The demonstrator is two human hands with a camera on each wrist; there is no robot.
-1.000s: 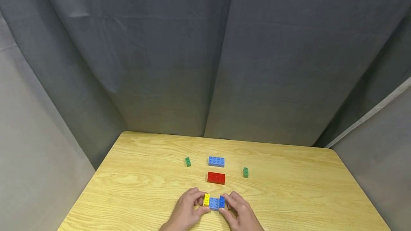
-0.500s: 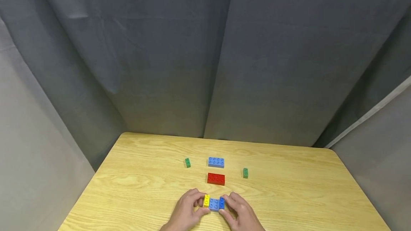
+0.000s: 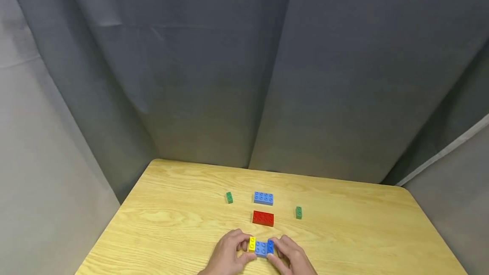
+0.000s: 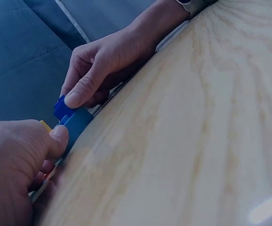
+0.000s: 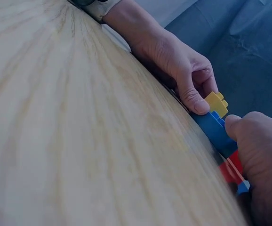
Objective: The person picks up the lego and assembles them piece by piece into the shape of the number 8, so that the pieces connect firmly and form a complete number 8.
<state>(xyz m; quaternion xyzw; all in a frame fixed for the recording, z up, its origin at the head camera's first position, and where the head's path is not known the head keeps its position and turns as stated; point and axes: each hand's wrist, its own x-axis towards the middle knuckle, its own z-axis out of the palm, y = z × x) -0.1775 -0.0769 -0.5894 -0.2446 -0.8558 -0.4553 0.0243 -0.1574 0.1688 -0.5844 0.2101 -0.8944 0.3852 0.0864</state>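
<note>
Near the table's front edge, a light blue brick (image 3: 261,248) carries a small yellow brick (image 3: 252,244) on its left end and a small dark blue brick (image 3: 270,246) on its right end. My left hand (image 3: 228,253) pinches the yellow brick's end between thumb and fingers. At the opposite end, my right hand (image 3: 292,256) pinches the dark blue brick (image 4: 60,108), its thumb toward me. In the right wrist view the yellow brick (image 5: 216,103) stands above the light blue one (image 5: 214,133). Fingers partly hide both ends of the stack.
Beyond the hands lies a red brick (image 3: 263,218), with another light blue brick (image 3: 263,198) behind it. Small green bricks lie to the left (image 3: 229,197) and right (image 3: 299,212). Grey curtains (image 3: 214,75) hang along the back and sides of the wooden table (image 3: 172,220).
The head view has shifted a little, so the whole scene sits slightly lower and farther right. Both hands keep the same hold on the stacked bricks.
</note>
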